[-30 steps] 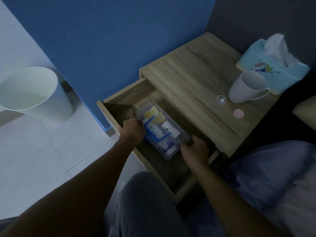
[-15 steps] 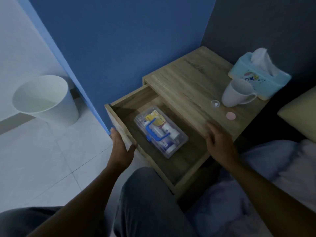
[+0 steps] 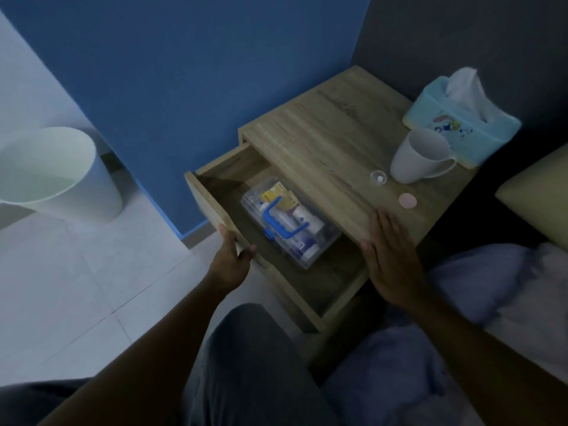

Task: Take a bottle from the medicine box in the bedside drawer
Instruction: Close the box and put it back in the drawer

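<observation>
The wooden bedside drawer (image 3: pixel 319 287) stands pulled out. Inside lies a clear medicine box (image 3: pixel 322 238) with a blue handle (image 3: pixel 278 221) on its closed lid; white bottles and yellow packets show through the plastic. My left hand (image 3: pixel 232 256) grips the drawer's front panel near its left end, thumb over the top edge. My right hand (image 3: pixel 388 253) rests flat, fingers spread, on the front edge of the bedside table top (image 3: pixel 322 142), to the right of the box. Neither hand touches the box.
On the table top stand a white mug (image 3: pixel 419 156), a light blue tissue box (image 3: pixel 461 127), a small clear cap (image 3: pixel 378 177) and a pink round disc (image 3: pixel 407 200). A white waste bin (image 3: pixel 58 176) stands on the tiled floor at left. My knees and bedding lie below.
Both hands left the box inside the drawer. The left one moved to the drawer front and took hold of it; the right one moved up onto the table edge.
</observation>
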`<state>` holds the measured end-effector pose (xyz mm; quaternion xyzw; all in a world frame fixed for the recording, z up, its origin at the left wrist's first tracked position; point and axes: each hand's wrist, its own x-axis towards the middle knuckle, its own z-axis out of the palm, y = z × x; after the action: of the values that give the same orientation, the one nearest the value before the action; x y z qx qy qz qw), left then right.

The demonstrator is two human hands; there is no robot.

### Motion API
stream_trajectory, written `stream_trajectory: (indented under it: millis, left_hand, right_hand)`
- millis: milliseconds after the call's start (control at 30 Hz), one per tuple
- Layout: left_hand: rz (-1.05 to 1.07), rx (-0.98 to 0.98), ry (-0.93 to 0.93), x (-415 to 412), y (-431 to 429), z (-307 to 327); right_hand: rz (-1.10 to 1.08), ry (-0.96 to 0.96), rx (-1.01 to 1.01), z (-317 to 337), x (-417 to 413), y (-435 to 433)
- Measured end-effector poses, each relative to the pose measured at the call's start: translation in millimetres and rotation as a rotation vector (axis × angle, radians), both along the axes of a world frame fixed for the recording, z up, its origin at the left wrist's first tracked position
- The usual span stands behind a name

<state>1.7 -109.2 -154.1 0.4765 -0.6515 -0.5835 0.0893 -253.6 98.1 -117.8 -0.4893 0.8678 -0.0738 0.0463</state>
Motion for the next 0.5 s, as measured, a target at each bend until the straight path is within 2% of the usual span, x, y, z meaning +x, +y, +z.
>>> stream_trajectory:
  millis: [500]
  left_hand:
    - [0.004, 0.088, 0.136, -124, -4, 9]
  right_hand:
    - [0.026, 0.046, -0.007, -3, -4, 1]
